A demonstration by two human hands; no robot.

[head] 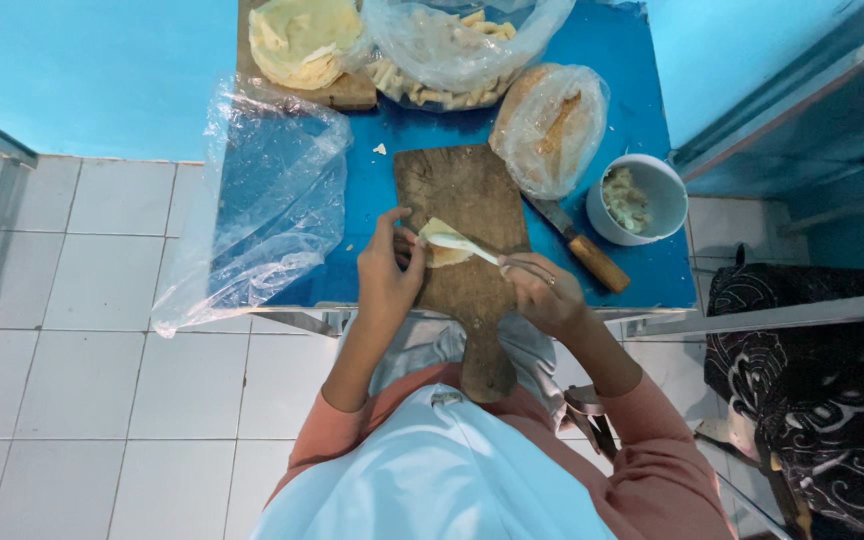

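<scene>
A dark wooden cutting board [472, 200] with a handle lies on a blue table [632, 80]. On it rests a small pale pastry wrapper [440, 252]. My left hand [388, 275] touches the wrapper's left edge with its fingertips. My right hand [544, 292] grips a white spoon [467, 245] whose tip lies on the wrapper.
A white bowl [664, 192] with pale filling stands right of the board. A wooden-handled knife [582, 245] lies between them. Clear plastic bags [272, 200] hold stacked wrappers [302, 40], rolled pieces [452, 50] and more [552, 125]. Dark patterned cloth [802, 390] sits at right on the white tiled floor.
</scene>
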